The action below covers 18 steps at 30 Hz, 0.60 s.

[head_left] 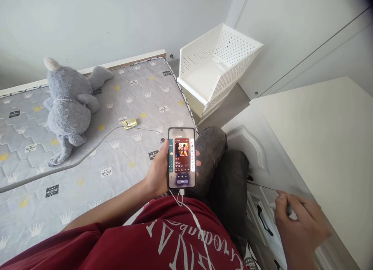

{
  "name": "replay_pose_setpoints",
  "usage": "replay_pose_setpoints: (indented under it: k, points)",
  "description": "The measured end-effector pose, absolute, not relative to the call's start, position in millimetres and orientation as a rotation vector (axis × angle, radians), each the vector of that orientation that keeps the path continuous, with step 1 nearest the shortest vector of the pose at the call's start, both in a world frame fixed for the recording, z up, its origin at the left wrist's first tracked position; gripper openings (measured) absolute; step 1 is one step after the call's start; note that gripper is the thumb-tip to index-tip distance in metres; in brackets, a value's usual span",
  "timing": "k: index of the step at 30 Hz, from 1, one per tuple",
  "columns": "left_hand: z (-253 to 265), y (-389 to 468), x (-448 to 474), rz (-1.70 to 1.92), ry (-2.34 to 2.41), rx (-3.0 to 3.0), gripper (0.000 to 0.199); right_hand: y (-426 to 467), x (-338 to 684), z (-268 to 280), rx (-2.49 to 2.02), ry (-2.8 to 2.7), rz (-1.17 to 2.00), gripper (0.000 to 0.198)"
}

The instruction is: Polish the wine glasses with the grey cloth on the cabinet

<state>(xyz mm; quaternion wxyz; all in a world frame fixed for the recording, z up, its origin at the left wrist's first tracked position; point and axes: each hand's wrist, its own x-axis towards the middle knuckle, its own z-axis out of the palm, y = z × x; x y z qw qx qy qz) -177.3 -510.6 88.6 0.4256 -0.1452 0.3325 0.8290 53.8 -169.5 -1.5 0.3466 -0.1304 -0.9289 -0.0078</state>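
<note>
My left hand (157, 169) is wrapped around a smartphone (182, 157), thumb on its left edge and fingertips showing along the right. The phone is upright with its screen lit, showing several app cards, a dark red one in the middle. A white cable (196, 217) is plugged into its lower end and runs down over my red shirt. Off to the right, beside the white cabinet, my right hand (300, 219) is closed, thumb and forefinger pinched. Something small and whitish (291, 213) shows between its fingers, too hidden to name.
A grey plush toy (70, 102) lies on the patterned mattress (87, 180). Near it are a small gold packet (129, 123) and a grey cord (96, 147). A white perforated basket (201, 63) stands past my knees (214, 145). At right is a white cabinet (317, 126) with drawers.
</note>
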Motion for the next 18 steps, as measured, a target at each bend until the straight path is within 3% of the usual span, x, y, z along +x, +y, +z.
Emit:
replay_pose_setpoints:
  k: [18]
  points:
    - [80.1,-513.7,-171.6,2.073,0.808,-0.378,0.073,-127.7,73.3,-4.0,-0.225,-2.311,-0.265,0.017]
